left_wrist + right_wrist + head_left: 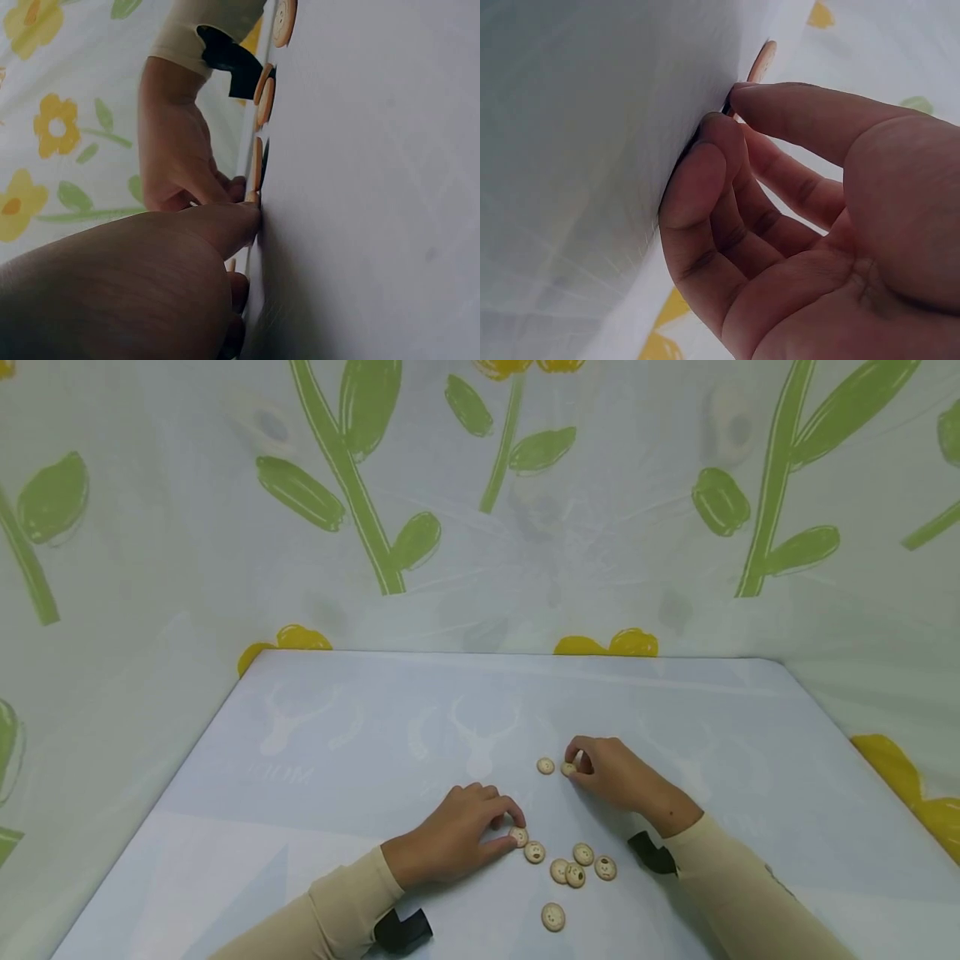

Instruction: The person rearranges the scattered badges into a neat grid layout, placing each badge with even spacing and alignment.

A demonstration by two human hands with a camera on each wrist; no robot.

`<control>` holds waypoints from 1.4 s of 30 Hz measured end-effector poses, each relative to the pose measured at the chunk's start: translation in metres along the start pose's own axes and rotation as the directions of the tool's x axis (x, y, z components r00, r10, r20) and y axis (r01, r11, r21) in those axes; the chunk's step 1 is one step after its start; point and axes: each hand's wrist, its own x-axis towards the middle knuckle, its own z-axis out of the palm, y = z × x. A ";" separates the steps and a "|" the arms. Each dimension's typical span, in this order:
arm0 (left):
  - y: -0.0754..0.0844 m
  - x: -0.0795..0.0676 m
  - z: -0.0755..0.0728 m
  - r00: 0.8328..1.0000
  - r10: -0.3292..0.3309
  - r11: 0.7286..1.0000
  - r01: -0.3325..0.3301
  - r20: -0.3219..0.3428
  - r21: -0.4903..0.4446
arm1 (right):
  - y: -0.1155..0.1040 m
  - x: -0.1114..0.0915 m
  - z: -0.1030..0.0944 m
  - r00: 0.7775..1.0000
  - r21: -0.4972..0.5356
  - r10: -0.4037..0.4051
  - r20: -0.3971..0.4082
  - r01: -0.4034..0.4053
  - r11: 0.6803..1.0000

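Disc in my right fingers point(568, 769): on the pale table point(300, 810), toward its far half.
Right hand point(618, 774): pinching that disc between thumb and fingertips, low against the tabletop.
Far disc point(545, 766): just left of it, a small gap between.
Disc in my left fingers point(518, 837): nearer me and further left, also at the table.
Left hand point(461, 835): pinching it, thumb on one side, a bent finger on the other.
Neighbouring disc point(535, 852): just beside my left thumb — whether the two discs touch, I cannot tell.
Cluster of four discs point(575, 876): right of that, two of them overlapping in view.
Nearest disc point(553, 917): closest to me, alone.
Sleeves point(738, 877): beige, a black fitting point(403, 932) at each wrist.
Table print: faint antlered heads.
Backdrop point(600, 543): pale cloth beyond the table — green stems and leaves, yellow flowers.
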 end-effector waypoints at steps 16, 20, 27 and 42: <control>0.000 0.000 0.001 1.000 -0.012 1.000 0.012 0.003 -0.002 | 0.001 0.002 0.002 1.000 0.005 0.012 -0.001 -0.012 1.000; -0.001 0.000 0.001 1.000 -0.007 1.000 0.007 -0.003 0.006 | 0.001 0.002 0.001 1.000 0.006 0.011 -0.002 -0.011 1.000; -0.001 0.000 0.001 1.000 -0.006 1.000 0.006 0.000 -0.008 | 0.000 0.000 0.000 1.000 0.005 0.009 -0.003 -0.009 1.000; 0.000 0.001 0.000 1.000 -0.025 1.000 0.025 0.017 -0.003 | 0.002 -0.001 0.000 1.000 0.012 0.010 0.001 -0.010 1.000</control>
